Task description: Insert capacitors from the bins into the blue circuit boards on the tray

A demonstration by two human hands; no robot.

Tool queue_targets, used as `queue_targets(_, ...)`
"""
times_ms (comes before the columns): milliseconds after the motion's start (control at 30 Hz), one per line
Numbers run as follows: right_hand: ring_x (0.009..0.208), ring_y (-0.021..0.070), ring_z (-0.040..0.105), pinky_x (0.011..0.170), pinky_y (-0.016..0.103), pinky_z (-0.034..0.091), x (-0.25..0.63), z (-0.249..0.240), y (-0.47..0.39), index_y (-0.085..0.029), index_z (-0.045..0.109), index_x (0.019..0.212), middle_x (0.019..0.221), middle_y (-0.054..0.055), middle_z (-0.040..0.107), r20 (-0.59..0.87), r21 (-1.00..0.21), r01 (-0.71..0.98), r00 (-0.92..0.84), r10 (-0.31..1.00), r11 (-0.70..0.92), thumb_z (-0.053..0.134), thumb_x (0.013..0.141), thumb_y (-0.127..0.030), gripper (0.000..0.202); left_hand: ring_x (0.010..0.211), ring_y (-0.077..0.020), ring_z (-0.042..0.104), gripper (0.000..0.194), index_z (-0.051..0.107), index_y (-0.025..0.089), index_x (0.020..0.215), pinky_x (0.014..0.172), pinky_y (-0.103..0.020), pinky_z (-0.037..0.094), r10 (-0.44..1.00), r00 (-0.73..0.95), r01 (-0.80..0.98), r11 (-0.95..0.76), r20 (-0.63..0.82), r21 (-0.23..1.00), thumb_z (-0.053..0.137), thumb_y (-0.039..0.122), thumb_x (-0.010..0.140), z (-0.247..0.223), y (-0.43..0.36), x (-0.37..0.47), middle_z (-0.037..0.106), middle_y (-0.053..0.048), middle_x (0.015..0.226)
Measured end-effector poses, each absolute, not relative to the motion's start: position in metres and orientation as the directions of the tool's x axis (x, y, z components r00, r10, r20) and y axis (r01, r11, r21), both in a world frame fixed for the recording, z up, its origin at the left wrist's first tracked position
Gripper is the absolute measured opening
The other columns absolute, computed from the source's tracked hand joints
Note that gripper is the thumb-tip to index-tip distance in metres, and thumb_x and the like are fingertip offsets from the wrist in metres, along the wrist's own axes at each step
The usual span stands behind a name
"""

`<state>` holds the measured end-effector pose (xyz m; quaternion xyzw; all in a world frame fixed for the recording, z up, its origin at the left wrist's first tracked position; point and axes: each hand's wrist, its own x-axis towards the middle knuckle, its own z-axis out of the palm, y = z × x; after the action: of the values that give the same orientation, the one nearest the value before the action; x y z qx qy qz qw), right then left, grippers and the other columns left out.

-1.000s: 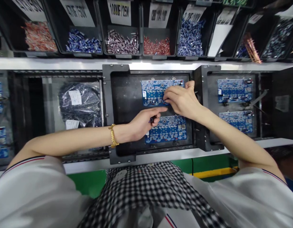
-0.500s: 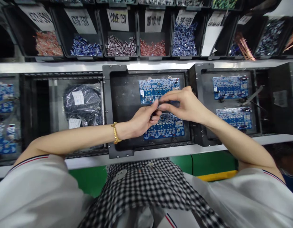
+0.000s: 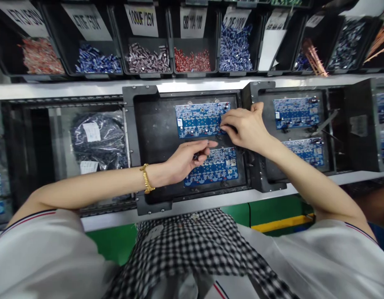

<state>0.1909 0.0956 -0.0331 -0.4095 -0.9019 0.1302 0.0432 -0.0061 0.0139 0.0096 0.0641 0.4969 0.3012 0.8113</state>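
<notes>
Two blue circuit boards lie one above the other in a black tray. At the right end of the upper circuit board, my right hand pinches thumb and fingertips together, and whatever is between them is too small to make out. My left hand hovers over the left part of the lower circuit board, partly covering it. Its fingers are curled around small dark parts, with the index finger pointing right.
Open bins of small components stand in a row behind, among them one of purple-grey capacitors and one of blue capacitors. A clear bag of dark parts lies left. Another tray with boards is at the right.
My hands have moved apart. The right hand went from beside the left fingertips to the upper board's right end. The left hand stays low, its index finger now straighter. The view has shifted slightly.
</notes>
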Motion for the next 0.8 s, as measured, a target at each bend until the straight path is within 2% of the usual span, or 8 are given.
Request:
queue_targets(100,0.088,0.025,0.056,0.082,0.045,0.022,0.189,-0.03,0.093,-0.018,0.066,0.09,0.099,0.007,0.069,-0.034,-0.237,0.737,-0.657,0.753,0.633,0.036,0.092,-0.029,0.032,0.051,-0.0021,0.04,0.023,0.067,0.002,0.104,0.048,-0.015,0.029,0.537,0.293,-0.453,0.807,-0.791,0.38,0.051,-0.001,0.087,0.01,0.015,-0.006,0.053,-0.001,0.068)
queue_targets(167,0.087,0.025,0.056,0.082,0.045,0.022,0.188,-0.029,0.091,-0.017,0.066,0.09,0.099,0.007,0.069,-0.041,-0.221,0.745,-0.652,0.757,0.63,0.035,0.092,-0.03,0.033,0.052,-0.0019,0.041,0.024,0.067,0.002,0.104,0.049,-0.015,0.03,0.528,0.282,-0.462,0.806,-0.801,0.369,0.049,-0.002,0.088,0.011,0.014,-0.005,0.057,-0.002,0.072)
queue_targets(333,0.088,0.0254,0.056,0.083,0.045,0.022,0.19,-0.036,0.091,-0.018,0.065,0.089,0.1,0.007,0.069,-0.011,-0.199,0.738,-0.659,0.752,0.644,0.035,0.094,-0.033,0.034,0.048,-0.0006,0.039,0.016,0.067,0.002,0.09,0.044,-0.013,0.027,0.52,0.28,-0.461,0.81,-0.807,0.362,0.052,0.003,0.09,0.013,0.007,-0.004,0.06,-0.004,0.072)
queue_targets(433,0.089,0.0253,0.057,0.084,0.046,0.022,0.192,-0.039,0.091,-0.019,0.065,0.085,0.099,0.005,0.07,0.021,-0.223,0.731,-0.658,0.753,0.645,0.038,0.095,-0.037,0.034,0.047,-0.0009,0.039,0.021,0.066,0.002,0.081,0.042,-0.014,0.025,0.523,0.281,-0.481,0.802,-0.804,0.354,0.05,0.011,0.093,0.011,0.002,-0.004,0.056,-0.004,0.069)
queue_targets(533,0.085,0.0234,0.059,0.084,0.044,0.023,0.187,-0.027,0.079,-0.02,0.065,0.078,0.091,0.004,0.071,0.065,-0.299,0.739,-0.615,0.785,0.604,0.042,0.095,-0.041,0.036,0.048,-0.002,0.041,0.026,0.065,0.003,0.081,0.043,-0.014,0.027,0.526,0.287,-0.496,0.797,-0.801,0.345,0.048,0.016,0.095,0.009,-0.004,-0.004,0.053,-0.003,0.067)
queue_targets(600,0.081,0.0209,0.061,0.082,0.042,0.024,0.18,-0.011,0.062,-0.02,0.066,0.076,0.086,0.002,0.072,0.063,-0.413,0.704,-0.61,0.79,0.577,0.046,0.093,-0.044,0.035,0.049,-0.0024,0.041,0.026,0.064,0.004,0.08,0.043,-0.014,0.027,0.533,0.294,-0.503,0.792,-0.794,0.346,0.047,0.016,0.095,0.011,-0.01,-0.003,0.052,-0.002,0.066)
queue_targets(700,0.076,0.0179,0.063,0.078,0.037,0.024,0.169,0.012,0.031,-0.021,0.068,0.08,0.087,0.001,0.074,0.015,-0.57,0.591,-0.687,0.726,0.571,0.051,0.092,-0.042,0.029,0.049,-0.0031,0.041,0.027,0.058,0.006,0.074,0.046,-0.016,0.028,0.552,0.301,-0.524,0.777,-0.778,0.348,0.044,0.014,0.095,0.02,-0.027,-0.002,0.052,-0.002,0.066)
queue_targets(800,0.076,0.0181,0.063,0.077,0.036,0.022,0.163,0.015,0.003,-0.02,0.068,0.083,0.09,0.002,0.074,0.003,-0.561,0.575,-0.718,0.696,0.595,0.051,0.092,-0.034,0.024,0.052,-0.0038,0.045,0.023,0.06,0.006,0.083,0.051,-0.017,0.031,0.509,0.326,-0.501,0.807,-0.797,0.311,0.039,0.006,0.094,0.032,-0.06,-0.002,0.055,-0.003,0.071)
